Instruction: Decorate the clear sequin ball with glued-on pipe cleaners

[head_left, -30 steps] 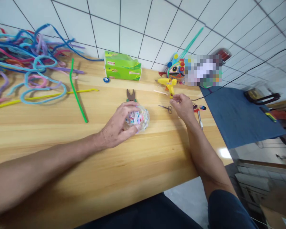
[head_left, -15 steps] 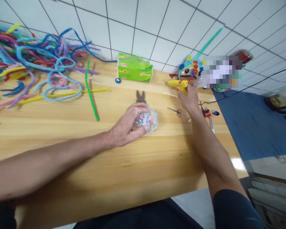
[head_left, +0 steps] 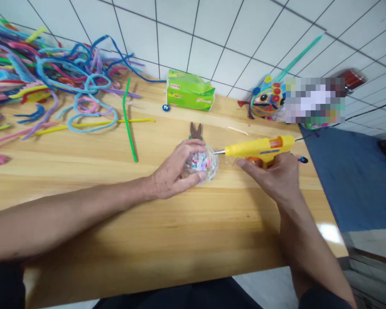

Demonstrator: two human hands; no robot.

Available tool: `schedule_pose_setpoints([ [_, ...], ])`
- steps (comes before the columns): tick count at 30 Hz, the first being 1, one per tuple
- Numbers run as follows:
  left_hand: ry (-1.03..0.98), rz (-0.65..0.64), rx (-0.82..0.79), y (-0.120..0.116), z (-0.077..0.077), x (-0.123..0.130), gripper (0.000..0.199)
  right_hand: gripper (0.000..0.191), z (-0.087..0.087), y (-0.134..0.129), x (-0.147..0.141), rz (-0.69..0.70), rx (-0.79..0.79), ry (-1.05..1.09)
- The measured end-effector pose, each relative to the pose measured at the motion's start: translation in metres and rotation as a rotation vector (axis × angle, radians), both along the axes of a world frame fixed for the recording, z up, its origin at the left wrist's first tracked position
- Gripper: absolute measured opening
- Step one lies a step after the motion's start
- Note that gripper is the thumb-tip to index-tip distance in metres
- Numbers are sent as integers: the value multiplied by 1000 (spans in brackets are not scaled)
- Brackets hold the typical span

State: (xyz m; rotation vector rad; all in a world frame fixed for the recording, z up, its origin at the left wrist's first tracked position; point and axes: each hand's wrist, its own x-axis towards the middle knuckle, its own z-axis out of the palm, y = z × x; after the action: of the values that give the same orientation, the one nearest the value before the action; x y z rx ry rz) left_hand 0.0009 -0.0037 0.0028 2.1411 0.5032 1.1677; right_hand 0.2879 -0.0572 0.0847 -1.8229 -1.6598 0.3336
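My left hand point(head_left: 180, 171) curls over a clear round object with colourful bits point(head_left: 202, 164), holding it against the wooden table. In my right hand point(head_left: 275, 176) is a yellow hot glue gun point(head_left: 254, 148), its metal nozzle pointing left and close to the round object's right edge. Whether the nozzle touches it I cannot tell. Just beyond my left fingers lie pliers point(head_left: 196, 130) with brown jaws, their handles hidden behind the hand and the round object.
Tangled pipe cleaners point(head_left: 51, 81) cover the back left. A straight green pipe cleaner point(head_left: 129, 124) lies nearer. Against the tiled wall rest a green tissue pack point(head_left: 189, 91) and a decorated colourful craft piece point(head_left: 266, 102). A blue button point(head_left: 166, 107) sits by the pack.
My right hand has lifted the glue gun from the back right and brought it toward the round object. My left hand keeps its hold.
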Motion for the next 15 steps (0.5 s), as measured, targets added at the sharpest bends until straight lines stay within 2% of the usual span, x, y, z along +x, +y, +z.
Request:
schedule_pose_setpoints([
  [5,0,-6,-2,0,1,0,53,31,-10,-3,-1,46,94,-53],
  [15,-13,-5,37,1,-1,2,57,19,-4,-9,-13,88,148,-158],
])
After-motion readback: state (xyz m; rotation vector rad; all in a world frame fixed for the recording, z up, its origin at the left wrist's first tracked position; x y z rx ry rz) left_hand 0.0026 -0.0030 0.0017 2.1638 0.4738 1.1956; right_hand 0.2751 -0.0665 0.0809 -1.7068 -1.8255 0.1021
